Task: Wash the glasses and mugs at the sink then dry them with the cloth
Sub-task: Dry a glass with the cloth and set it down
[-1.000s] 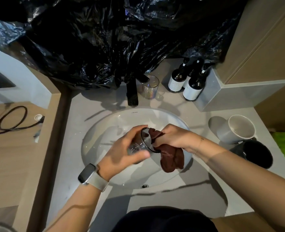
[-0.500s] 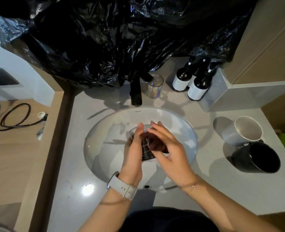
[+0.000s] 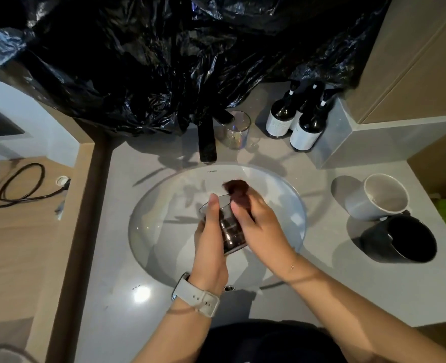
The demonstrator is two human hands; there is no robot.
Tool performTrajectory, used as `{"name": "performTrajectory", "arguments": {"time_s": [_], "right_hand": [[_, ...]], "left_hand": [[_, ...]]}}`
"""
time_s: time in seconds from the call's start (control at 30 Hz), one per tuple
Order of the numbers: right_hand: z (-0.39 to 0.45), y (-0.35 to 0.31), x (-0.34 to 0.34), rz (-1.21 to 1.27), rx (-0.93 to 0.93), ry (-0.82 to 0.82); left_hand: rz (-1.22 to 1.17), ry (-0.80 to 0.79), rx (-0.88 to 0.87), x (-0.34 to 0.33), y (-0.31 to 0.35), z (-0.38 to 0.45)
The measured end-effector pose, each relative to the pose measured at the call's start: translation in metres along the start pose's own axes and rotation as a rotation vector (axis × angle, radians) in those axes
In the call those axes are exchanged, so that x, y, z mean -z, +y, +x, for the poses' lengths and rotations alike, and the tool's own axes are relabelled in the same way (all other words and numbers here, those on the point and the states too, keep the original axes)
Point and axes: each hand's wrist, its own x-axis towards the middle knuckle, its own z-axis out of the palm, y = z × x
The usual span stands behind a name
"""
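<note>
Head view looks down on the drying step: the left hand grips a glass above the sink, fingers wrapped round its far side and thumb along the near side, while the right hand holds a dark cloth at the rim, some of it seemingly stuffed inside, which makes the glass look dark. Next, I judge, the cloth must be turned round the inside and then drawn out, with the left hand holding firm so the wet glass does not slip. A second glass stands beside the tap; whether anything is in it cannot be told. On the counter to the right lie a white mug and a black mug, touching, tipped toward the camera; the white one shows nothing inside, and the black one's inside is too dark to judge.
</note>
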Motion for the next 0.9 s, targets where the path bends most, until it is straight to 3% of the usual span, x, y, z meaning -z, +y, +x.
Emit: {"name": "performTrajectory", "arguments": {"time_s": [0.13,0.23,0.4,0.57,0.7,0.8,0.9], "right_hand": [[-0.040,0.006,-0.013,-0.160,0.094,-0.064],[-0.024,0.001,-0.007,-0.192,0.122,-0.047],[-0.009,-0.004,0.008,0.212,-0.194,-0.024],[-0.025,0.009,-0.002,0.674,-0.450,0.055],[-0.014,0.004,0.009,0.851,-0.562,0.189],[-0.012,0.005,0.017,0.727,-0.636,0.227],[-0.014,0.010,0.014,0.650,-0.545,0.184]], "left_hand": [[0.016,0.071,-0.028,0.007,0.005,0.010],[0.016,0.046,-0.045,0.003,0.004,0.006],[-0.007,0.002,-0.087,-0.004,0.004,0.001],[-0.293,0.031,-0.015,-0.006,0.004,0.006],[0.008,0.005,-0.175,0.002,0.002,0.014],[0.361,-0.191,-0.297,0.017,0.009,0.023],[0.510,-0.295,-0.340,0.021,0.024,0.028]]}}
